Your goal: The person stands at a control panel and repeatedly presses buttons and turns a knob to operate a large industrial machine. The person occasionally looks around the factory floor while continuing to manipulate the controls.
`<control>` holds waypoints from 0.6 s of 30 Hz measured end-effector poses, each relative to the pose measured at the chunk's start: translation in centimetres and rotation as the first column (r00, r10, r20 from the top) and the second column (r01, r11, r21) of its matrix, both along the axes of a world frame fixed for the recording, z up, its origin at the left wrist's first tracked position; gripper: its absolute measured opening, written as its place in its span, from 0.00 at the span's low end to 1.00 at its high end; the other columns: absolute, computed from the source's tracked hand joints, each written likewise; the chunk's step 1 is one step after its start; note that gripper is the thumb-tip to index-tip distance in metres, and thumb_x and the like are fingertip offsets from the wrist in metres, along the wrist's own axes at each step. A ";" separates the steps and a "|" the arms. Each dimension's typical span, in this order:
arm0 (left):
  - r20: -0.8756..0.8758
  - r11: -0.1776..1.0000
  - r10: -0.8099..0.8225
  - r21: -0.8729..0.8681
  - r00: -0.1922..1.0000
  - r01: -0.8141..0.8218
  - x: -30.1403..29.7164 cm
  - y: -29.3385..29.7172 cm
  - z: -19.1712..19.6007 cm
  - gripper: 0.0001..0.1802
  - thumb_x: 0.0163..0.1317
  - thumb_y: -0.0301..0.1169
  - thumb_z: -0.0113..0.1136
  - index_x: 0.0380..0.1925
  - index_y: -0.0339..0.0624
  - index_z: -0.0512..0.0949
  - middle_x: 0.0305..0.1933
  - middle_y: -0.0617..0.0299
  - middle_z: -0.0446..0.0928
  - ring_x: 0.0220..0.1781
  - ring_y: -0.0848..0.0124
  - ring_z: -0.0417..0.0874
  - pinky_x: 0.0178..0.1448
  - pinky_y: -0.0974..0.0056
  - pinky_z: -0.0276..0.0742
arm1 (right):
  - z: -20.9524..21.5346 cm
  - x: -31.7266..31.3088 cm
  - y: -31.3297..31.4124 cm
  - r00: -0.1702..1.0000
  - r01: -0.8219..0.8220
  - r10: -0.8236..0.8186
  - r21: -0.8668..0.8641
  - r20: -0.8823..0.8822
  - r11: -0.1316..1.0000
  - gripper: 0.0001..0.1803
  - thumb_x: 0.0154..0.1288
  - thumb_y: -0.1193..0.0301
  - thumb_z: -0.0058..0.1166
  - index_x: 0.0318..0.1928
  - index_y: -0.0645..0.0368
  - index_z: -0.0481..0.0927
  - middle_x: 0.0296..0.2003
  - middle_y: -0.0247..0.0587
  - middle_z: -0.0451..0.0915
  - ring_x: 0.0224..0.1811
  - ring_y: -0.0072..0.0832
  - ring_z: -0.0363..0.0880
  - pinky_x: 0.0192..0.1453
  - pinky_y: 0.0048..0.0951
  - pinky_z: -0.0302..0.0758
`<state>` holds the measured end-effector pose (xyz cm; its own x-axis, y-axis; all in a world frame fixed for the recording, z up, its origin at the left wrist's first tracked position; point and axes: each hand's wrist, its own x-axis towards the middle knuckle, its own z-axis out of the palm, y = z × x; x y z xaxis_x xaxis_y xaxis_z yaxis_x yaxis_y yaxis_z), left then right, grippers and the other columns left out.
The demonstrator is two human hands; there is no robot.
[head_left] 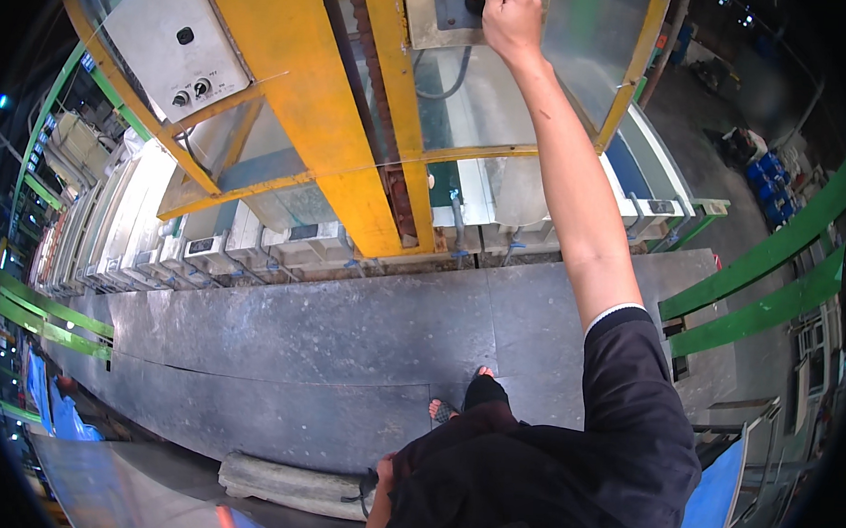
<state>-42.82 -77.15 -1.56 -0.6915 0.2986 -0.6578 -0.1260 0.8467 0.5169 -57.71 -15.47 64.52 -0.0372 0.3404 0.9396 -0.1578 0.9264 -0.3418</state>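
Biggest thing on my remote feed was the grey walkway [279, 324], running left to right under the wearer, with seams between its plates. Next, the yellow frame [299, 79], upright along the walkway's far edge, with clear panels set in it and a brown chain-like strip [384, 83] in its slot. Behind it and off to the left I had a row of what looked like pale troughs [127, 223], side by side. Green rails [763, 269] showed at both ends of the walkway. A pale roll [291, 485] lay along the near side, low in view.

The light grey control box [168, 41] was mounted on the frame's left part. A second panel [441, 15], grey-plated, sat at the top edge, right of the thick yellow posts.

Right arm was stretched well forward to that second panel — right hand [512, 22] closed on the black knob, thumb side against it, part of the grip cut off by the top edge. Left hand [384, 472] hung low by the body, just above the roll; fingers mostly hidden, so I couldn't tell whether it was spread or gripping.

Smaller bits: a patterned sandal [443, 411] on one foot, two selector switches [202, 86] low on the control box, and the black knob [474, 4] itself — on the second panel, under the right hand.
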 end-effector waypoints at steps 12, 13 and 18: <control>0.055 0.991 0.123 0.051 0.991 -0.126 0.5 -1.3 -2.6 0.24 0.49 0.51 0.57 0.39 0.45 0.79 0.36 0.49 0.79 0.43 0.60 0.80 0.44 0.61 0.73 | -3.5 -1.1 0.0 0.966 0.038 0.023 0.229 -0.259 0.973 0.14 0.66 0.63 0.39 0.33 0.60 0.73 0.27 0.45 0.76 0.31 0.39 0.76 0.35 0.33 0.70; 0.115 0.968 0.217 0.101 0.969 -0.228 1.1 -3.5 -5.4 0.24 0.49 0.50 0.57 0.39 0.45 0.79 0.36 0.50 0.79 0.43 0.60 0.79 0.44 0.61 0.73 | -2.8 -0.9 0.5 0.983 -0.012 0.037 0.134 -0.182 0.991 0.14 0.66 0.63 0.39 0.32 0.60 0.73 0.26 0.45 0.77 0.31 0.39 0.76 0.35 0.33 0.70; 0.033 0.995 0.096 -0.032 0.995 -0.095 0.7 0.1 -0.4 0.23 0.49 0.49 0.57 0.39 0.45 0.79 0.38 0.51 0.79 0.44 0.60 0.79 0.45 0.61 0.73 | 0.3 0.3 0.0 0.994 0.049 -0.048 -0.006 0.098 0.999 0.15 0.64 0.61 0.39 0.29 0.58 0.71 0.22 0.43 0.77 0.29 0.43 0.77 0.33 0.38 0.70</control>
<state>-42.13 -77.05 -1.99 -0.6928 0.2119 -0.6893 -0.2245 0.8450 0.4854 -57.39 -15.50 64.82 -0.1122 0.3514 0.9295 -0.0782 0.9294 -0.3608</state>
